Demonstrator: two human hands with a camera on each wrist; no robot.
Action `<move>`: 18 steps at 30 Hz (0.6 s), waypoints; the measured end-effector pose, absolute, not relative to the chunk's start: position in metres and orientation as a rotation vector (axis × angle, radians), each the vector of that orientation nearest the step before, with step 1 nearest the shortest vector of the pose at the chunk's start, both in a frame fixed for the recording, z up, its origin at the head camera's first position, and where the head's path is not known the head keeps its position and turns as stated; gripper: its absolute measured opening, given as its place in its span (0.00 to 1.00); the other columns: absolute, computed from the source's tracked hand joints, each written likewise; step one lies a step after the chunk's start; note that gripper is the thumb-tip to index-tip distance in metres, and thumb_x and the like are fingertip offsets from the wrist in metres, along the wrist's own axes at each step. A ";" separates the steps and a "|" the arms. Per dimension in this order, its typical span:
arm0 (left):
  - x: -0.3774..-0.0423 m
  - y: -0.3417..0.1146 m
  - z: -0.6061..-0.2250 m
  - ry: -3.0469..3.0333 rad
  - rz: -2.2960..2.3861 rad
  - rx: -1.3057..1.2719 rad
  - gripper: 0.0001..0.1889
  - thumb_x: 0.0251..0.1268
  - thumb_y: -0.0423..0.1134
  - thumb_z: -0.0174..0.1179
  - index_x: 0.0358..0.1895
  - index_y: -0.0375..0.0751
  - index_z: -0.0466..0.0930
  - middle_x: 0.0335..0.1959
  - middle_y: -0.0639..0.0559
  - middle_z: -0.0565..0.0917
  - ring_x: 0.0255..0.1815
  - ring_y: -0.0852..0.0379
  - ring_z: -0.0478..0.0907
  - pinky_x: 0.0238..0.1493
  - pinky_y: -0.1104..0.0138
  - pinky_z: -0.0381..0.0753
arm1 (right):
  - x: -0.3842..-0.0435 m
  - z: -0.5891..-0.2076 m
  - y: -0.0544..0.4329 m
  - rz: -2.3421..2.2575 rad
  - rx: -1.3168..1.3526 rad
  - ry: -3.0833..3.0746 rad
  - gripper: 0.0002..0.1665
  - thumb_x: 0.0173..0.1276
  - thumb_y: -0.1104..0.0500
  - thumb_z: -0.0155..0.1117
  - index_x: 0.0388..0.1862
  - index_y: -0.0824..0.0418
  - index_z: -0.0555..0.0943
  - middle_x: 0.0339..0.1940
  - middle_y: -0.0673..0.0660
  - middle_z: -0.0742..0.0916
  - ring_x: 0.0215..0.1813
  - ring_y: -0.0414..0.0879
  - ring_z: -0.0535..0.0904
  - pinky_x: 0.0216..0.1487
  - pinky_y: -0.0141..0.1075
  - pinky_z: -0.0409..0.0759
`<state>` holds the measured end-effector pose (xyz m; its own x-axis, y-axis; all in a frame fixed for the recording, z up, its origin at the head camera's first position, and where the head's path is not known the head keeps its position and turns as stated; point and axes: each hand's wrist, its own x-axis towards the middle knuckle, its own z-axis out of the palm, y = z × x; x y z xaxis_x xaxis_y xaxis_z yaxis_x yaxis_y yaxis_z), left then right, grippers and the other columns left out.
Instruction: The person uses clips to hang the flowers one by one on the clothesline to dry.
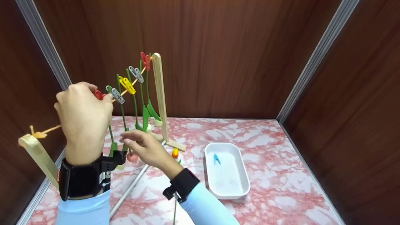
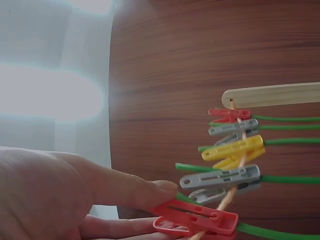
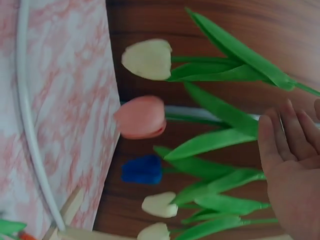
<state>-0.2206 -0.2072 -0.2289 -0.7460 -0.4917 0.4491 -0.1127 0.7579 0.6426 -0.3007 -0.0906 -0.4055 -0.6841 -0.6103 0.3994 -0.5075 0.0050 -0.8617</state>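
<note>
My left hand [image 1: 83,115] pinches a red clothespin [image 2: 200,216] between thumb and fingers. It is on an orange string, beside a green stem [image 2: 272,233]. Farther along, a gray clothespin [image 1: 117,96], a yellow clothespin [image 1: 127,85], another gray clothespin [image 1: 136,74] and a red clothespin [image 1: 145,61] hold more stems. My right hand [image 1: 148,150] is below the string, fingers extended, beside the hanging tulips. In the right wrist view its fingertips are right at the leaves of a pink tulip [image 3: 141,117]. A cream tulip [image 3: 147,59] and a blue tulip [image 3: 142,169] hang on either side.
Wooden posts [image 1: 161,97] carry the string at both ends, with a white rod [image 1: 131,186] low between them. A white tray [image 1: 226,182] holding a blue clothespin [image 1: 217,159] sits to the right. An orange tulip [image 1: 175,152] lies on the marbled table [image 1: 281,168].
</note>
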 end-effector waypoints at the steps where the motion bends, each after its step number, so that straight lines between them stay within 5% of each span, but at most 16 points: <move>1: -0.220 -0.207 -0.229 -2.326 -0.806 0.451 0.22 0.72 0.38 0.65 0.61 0.24 0.82 0.51 0.26 0.86 0.56 0.22 0.80 0.61 0.36 0.77 | -0.301 -0.407 -0.086 -1.791 -1.203 2.171 0.17 0.84 0.62 0.58 0.64 0.68 0.81 0.56 0.58 0.90 0.50 0.38 0.86 0.53 0.30 0.84; 10: -0.219 -0.202 -0.235 -2.259 -0.849 0.466 0.26 0.72 0.40 0.67 0.67 0.28 0.79 0.54 0.28 0.86 0.59 0.25 0.80 0.65 0.39 0.75 | -0.307 -0.417 -0.036 -1.847 -1.168 2.218 0.17 0.84 0.61 0.56 0.63 0.70 0.81 0.55 0.62 0.89 0.57 0.48 0.86 0.61 0.33 0.82; 18: -0.225 -0.188 -0.261 -1.769 -0.793 0.151 0.19 0.71 0.43 0.71 0.56 0.33 0.88 0.55 0.42 0.89 0.60 0.44 0.84 0.66 0.57 0.77 | -0.324 -0.429 0.022 -1.819 -1.112 2.356 0.15 0.84 0.63 0.57 0.61 0.69 0.83 0.52 0.61 0.90 0.51 0.50 0.87 0.54 0.37 0.85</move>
<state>-0.2247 -0.1876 -0.2612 -0.3567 -0.4760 0.8039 0.2832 0.7649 0.5786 -0.3240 0.0217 -0.4290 -0.7543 -0.4986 0.4272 -0.5395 0.0998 -0.8361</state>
